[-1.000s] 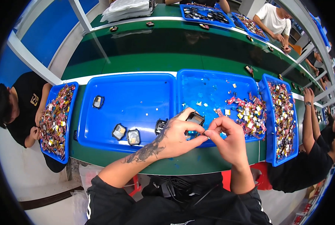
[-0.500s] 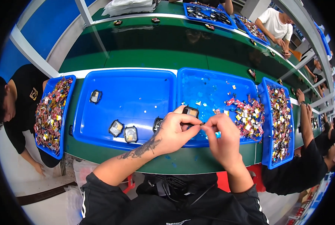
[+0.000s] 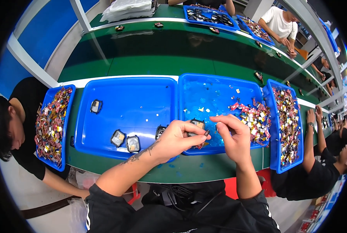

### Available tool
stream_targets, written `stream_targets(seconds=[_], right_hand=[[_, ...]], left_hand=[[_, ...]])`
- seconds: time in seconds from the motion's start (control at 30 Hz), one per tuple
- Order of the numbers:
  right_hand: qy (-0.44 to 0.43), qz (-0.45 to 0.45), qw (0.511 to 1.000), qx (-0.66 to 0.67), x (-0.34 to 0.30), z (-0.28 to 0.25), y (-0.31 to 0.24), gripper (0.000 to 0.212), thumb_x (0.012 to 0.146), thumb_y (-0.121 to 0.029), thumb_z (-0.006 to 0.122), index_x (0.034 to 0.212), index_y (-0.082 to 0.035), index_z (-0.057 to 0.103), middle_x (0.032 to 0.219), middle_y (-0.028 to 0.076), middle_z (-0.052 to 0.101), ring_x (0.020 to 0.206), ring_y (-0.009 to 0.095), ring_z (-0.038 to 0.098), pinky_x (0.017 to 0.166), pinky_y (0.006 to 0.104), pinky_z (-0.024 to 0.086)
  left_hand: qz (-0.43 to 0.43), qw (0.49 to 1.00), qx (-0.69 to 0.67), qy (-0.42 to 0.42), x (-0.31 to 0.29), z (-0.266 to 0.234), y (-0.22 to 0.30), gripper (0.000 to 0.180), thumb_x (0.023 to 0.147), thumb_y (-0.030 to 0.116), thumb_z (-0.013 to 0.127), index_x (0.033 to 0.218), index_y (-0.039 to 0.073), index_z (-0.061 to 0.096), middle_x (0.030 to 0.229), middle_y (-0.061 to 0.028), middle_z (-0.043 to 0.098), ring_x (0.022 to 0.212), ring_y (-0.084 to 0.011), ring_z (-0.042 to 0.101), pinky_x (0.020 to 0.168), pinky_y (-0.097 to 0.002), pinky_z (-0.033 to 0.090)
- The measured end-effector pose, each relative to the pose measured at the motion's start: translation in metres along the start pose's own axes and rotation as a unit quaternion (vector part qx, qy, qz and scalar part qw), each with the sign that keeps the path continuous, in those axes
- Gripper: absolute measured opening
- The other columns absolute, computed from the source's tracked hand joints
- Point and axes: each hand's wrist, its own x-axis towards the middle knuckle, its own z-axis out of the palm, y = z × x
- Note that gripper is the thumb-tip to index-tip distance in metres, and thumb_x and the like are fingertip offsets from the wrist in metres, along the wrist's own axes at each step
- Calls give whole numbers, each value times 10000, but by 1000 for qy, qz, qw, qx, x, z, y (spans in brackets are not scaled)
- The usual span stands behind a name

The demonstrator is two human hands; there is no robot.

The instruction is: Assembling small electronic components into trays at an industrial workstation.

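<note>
My left hand (image 3: pixel 177 138) reaches over the right-hand blue tray (image 3: pixel 188 152), its thumb and index finger closed on a small dark part (image 3: pixel 207 133). A black square case with a tan inside (image 3: pixel 197 124) shows just beyond those fingers; whether the hand also holds it is partly hidden. A bit of red shows under the thumb. My right hand (image 3: pixel 235 136) is a little to the right, thumb and index finger apart with nothing visible between them. Past it, a heap of small red, white and yellow pieces (image 3: pixel 259 120) lies in the same tray.
The left blue tray (image 3: pixel 126 82) holds several black cases (image 3: pixel 133 143). Narrow blue bins full of small pieces stand at the far left (image 3: pixel 53 124) and far right (image 3: pixel 288 128). Beyond runs a green belt (image 3: pixel 161 64) with scattered parts. Co-workers sit on both sides.
My right hand has let go of the small part at my left fingertips and drawn back to the right, its fingers parting. The view has shifted slightly.
</note>
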Motion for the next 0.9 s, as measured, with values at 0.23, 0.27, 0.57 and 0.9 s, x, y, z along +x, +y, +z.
stream_targets(seconds=[0.23, 0.27, 0.57, 0.9], right_hand=[[16, -60, 995, -77, 2, -3, -12, 244, 776, 49, 682, 1005, -31, 708, 840, 55, 615, 727, 146, 547, 649, 271, 454], [-21, -79, 996, -47, 2, -3, -11, 246, 774, 41, 690, 1008, -34, 705, 867, 56, 614, 745, 152, 558, 661, 272, 463], [15, 26, 982, 185, -10, -2, -4, 137, 786, 48, 724, 883, 19, 632, 915, 73, 622, 823, 130, 626, 714, 239, 531], [24, 45, 989, 140, -10, 21, -17, 148, 806, 42, 709, 946, 29, 663, 907, 66, 633, 751, 100, 617, 628, 209, 494]], left_hand=[[0, 1000, -25, -5, 0, -2, 0, 169, 887, 60, 649, 1010, -49, 690, 925, -78, 676, 817, -95, 628, 688, -228, 504], [-7, 999, -31, -9, 0, -3, 0, 166, 887, 64, 651, 1003, -48, 692, 919, -69, 674, 798, -89, 620, 678, -225, 497], [136, 986, 60, 70, -1, 5, -1, 460, 956, 38, 518, 1399, -1, 400, 1171, -98, 585, 776, -90, 561, 652, -215, 456], [155, 983, -12, 102, -2, 12, -8, 316, 951, -10, 516, 1265, -39, 515, 1200, -124, 606, 986, -171, 655, 888, -269, 522]])
